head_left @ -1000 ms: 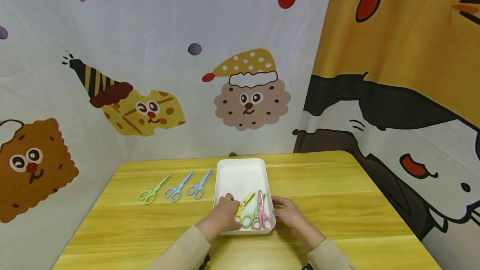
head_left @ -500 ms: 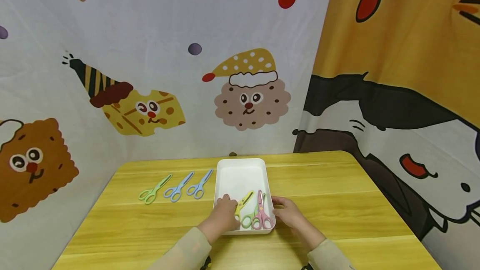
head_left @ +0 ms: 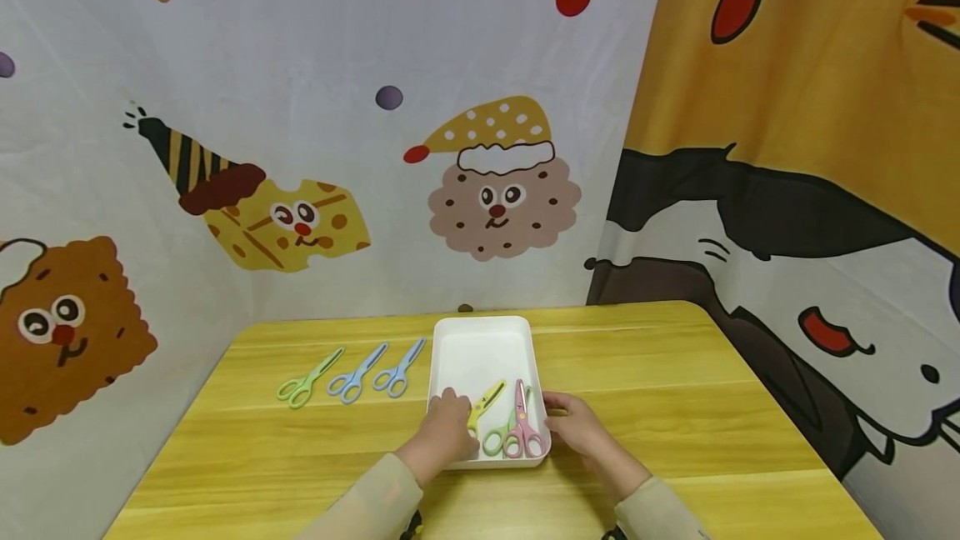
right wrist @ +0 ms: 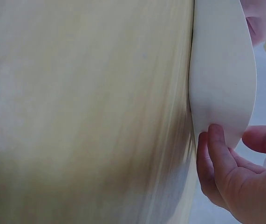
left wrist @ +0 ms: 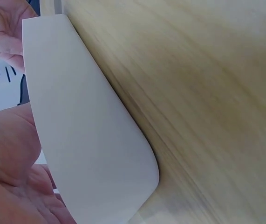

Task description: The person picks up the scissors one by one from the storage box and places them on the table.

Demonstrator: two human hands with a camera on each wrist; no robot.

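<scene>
White, the tray (head_left: 480,352) is best kept steady by the right hand (head_left: 573,423), its wall pinched between fingers and thumb, while the yellow scissors (head_left: 488,401) inside are laid clear of the pink scissors (head_left: 520,419). Whether the yellow handle is gripped by the left hand (head_left: 444,432) cannot be told. Smooth, rounded corners are set against streaky grain on the table (head_left: 660,407).

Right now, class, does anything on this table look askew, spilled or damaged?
Nothing visible looks spilled or damaged. Slightly untidy: in the white tray, the pink scissors partly cover a green pair, while the three scissors outside lie apart.
</scene>
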